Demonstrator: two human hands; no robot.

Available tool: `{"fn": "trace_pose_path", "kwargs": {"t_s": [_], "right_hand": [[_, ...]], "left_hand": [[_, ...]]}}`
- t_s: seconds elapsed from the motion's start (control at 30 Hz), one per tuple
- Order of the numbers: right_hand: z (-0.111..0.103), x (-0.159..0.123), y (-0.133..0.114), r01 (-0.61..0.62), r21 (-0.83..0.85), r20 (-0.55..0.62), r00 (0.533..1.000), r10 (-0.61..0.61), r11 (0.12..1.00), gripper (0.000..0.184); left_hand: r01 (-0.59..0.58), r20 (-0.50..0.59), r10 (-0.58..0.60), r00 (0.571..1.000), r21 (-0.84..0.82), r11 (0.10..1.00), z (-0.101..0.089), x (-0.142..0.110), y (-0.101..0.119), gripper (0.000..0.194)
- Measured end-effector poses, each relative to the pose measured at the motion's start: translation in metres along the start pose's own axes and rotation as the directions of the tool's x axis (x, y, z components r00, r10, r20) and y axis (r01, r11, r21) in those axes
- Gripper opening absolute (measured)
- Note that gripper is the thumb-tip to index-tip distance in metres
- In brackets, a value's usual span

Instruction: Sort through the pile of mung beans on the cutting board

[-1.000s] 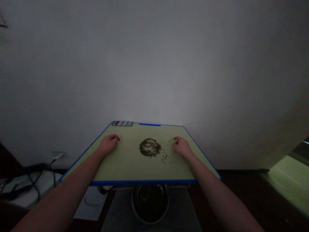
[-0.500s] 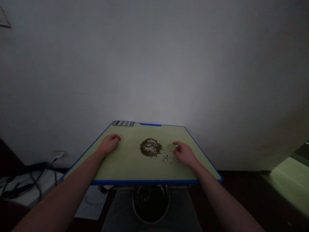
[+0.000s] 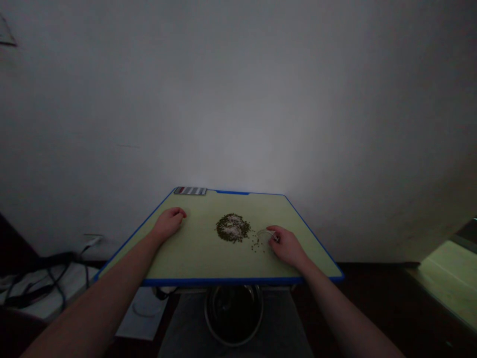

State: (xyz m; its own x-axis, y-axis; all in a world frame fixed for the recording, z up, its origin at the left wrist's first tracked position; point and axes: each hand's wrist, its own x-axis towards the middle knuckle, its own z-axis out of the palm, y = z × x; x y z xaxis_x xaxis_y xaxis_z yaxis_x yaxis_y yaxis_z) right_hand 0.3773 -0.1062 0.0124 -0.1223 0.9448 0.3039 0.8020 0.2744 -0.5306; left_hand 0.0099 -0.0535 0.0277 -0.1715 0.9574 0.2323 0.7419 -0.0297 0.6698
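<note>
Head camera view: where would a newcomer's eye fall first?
Probably on the pile of small dark beans and white grains, near the middle of the pale, blue-edged tabletop. Next comes the right hand, to its right, holding a clear curved piece near stray beans. Below the near edge sits a round metal bowl.

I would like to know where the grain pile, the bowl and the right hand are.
Grain pile (image 3: 233, 228), head view: its middle.
Bowl (image 3: 233, 344), head view: its near rim.
Right hand (image 3: 287, 245), head view: its middle.
</note>
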Motion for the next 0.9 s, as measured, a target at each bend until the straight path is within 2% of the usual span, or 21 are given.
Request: {"fn": "trace_pose_path", "kwargs": {"t_s": [0.13,0.27,0.37,0.57,0.9], "right_hand": [[0.003,0.004,0.003,-0.025,-0.028,-0.037,0.999,0.024,0.999,0.039],[-0.003,0.006,0.012,-0.099,-0.084,-0.094,0.991,0.091,0.992,0.038],[-0.007,0.009,0.016,-0.1,-0.105,-0.123,0.989,0.087,0.99,0.037],[0.0,0.021,0.006,0.004,-0.049,-0.055,0.998,-0.006,0.999,0.038],[0.003,0.013,0.005,0.011,-0.052,-0.033,0.999,-0.012,0.999,0.038]], "left_hand": [[0.007,0.006,-0.006,1.0,-0.009,1.0,-0.001,-0.002,0.003,0.023],[0.017,0.009,-0.017,1.0,-0.026,1.0,0.0,-0.001,0.003,0.024],[0.015,0.007,-0.015,1.0,-0.036,0.999,0.001,-0.001,0.001,0.023],[0.013,0.002,-0.013,1.0,-0.032,0.999,0.003,0.001,-0.005,0.022],[0.015,0.034,-0.013,0.999,-0.062,0.998,0.002,0.0,0.0,0.021]]}}
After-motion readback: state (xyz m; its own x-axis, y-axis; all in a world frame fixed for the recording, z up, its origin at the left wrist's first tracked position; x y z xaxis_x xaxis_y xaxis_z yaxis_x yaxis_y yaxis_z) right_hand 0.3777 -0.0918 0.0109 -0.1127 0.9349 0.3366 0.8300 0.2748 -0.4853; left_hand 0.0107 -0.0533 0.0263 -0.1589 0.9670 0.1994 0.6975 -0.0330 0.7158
